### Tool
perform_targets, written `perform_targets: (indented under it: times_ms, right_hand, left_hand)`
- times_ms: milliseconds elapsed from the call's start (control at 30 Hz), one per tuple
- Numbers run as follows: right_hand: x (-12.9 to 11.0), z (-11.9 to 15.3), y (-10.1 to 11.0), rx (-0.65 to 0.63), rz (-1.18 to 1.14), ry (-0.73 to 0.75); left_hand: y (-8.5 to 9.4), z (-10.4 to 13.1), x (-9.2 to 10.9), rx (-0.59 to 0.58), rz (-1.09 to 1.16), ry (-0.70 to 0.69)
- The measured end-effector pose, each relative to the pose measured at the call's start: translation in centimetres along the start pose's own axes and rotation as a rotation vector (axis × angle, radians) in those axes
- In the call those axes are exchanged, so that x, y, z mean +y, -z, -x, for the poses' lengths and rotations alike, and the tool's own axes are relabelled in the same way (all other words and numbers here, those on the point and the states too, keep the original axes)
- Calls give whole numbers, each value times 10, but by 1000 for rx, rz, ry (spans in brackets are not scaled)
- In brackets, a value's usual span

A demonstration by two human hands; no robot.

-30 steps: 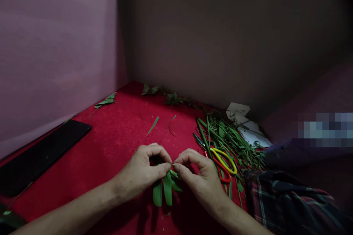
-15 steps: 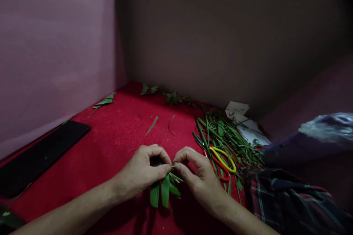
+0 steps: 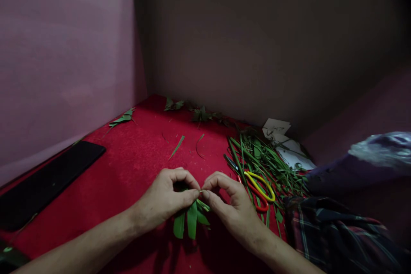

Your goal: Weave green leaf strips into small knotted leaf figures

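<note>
My left hand pinches a small bunch of green leaves between thumb and forefinger. Its broad leaf blades hang below the fingers, and pale cut stems stick out to the right. My right hand is almost touching the left, thumb and forefinger closed on a thin pale strand that runs between both sets of fingertips. Where the strand meets the bunch is hidden by the fingers. Just right of my right hand lie scissors with one yellow and one red handle, blades pointing away.
A heap of cut green stems and grass lies at the right, beside white paper. A black flat object rests at the left. Leaf scraps line the back of the red cloth. Plaid fabric bunches at lower right.
Both hands stay in nearly the same place. The leaf bunch has tilted slightly upward, and the strand between the fingertips has shifted a little.
</note>
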State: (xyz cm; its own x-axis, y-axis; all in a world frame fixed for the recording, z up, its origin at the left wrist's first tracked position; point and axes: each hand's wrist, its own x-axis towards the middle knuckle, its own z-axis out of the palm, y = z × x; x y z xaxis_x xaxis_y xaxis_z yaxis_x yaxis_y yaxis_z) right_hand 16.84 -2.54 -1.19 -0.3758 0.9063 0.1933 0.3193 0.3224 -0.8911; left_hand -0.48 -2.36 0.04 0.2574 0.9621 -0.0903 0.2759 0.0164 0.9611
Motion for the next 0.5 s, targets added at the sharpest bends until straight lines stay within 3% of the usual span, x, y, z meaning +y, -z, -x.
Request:
perform_targets:
  times_ms: [300, 500]
  right_hand:
    - [-1, 0, 0, -22, -66, -41]
    - [0, 0, 0, -6, -42, -65]
  left_hand:
    - [1, -1, 2, -70, 214, 126]
    - [2, -1, 1, -90, 235, 151]
